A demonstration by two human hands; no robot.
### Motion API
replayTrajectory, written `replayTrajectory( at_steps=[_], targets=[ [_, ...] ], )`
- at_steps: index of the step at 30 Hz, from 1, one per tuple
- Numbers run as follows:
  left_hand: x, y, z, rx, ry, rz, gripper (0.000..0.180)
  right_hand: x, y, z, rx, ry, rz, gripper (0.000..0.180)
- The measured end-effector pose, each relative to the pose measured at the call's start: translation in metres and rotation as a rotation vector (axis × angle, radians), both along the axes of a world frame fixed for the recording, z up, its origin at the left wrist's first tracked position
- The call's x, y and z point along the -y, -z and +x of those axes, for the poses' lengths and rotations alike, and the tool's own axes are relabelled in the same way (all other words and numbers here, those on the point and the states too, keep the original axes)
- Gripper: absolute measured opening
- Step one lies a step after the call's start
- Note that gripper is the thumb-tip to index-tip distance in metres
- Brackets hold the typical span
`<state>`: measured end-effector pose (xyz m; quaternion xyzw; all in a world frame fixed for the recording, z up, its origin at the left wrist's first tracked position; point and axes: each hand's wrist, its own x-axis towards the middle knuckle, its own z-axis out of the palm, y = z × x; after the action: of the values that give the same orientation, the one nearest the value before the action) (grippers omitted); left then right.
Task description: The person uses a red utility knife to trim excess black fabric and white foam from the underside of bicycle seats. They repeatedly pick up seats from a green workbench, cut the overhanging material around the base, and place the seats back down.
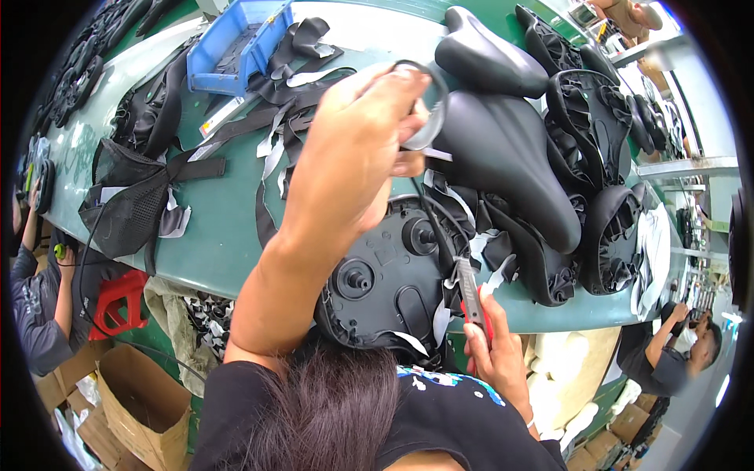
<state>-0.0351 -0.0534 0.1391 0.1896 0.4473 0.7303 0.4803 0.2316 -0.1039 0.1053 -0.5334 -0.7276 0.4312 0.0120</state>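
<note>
A bicycle saddle lies upside down close to my body, its black plastic base with two round posts facing up. Raised above its far side, my left hand is closed on a black strip of cover material, which loops round the fingers and runs down to the saddle's edge. My right hand grips a utility knife with a red handle and a metal body. The knife's front end is at the saddle's right rim, among pale scraps; its blade tip is hard to make out there.
Several black saddles crowd the green table on the right. A blue bin stands far left, near trimmed strips and a black mesh bag. Below are a red stool and a cardboard box. Other people work at both sides.
</note>
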Motion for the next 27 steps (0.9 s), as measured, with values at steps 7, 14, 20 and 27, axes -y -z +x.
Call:
replayTrajectory(
  at_steps=[7,14,20,27],
  targets=[
    [0.026,0.018,-0.038,-0.966,-0.63,0.186,0.029,0.021,-0.013,0.026,0.01,-0.13,-0.011,0.054],
    [0.05,0.044,0.004,-1.649,-0.005,-0.207,0.037,-0.008,0.01,-0.002,-0.466,0.363,0.169,0.051],
    [0.06,0.077,0.054,-1.748,0.423,0.068,0.032,-0.009,0.007,-0.006,-0.292,0.134,0.237,0.051],
    [0.057,0.076,0.038,-1.277,0.62,0.134,0.023,-0.002,-0.015,-0.001,-0.048,-0.216,0.493,0.048]
  ],
)
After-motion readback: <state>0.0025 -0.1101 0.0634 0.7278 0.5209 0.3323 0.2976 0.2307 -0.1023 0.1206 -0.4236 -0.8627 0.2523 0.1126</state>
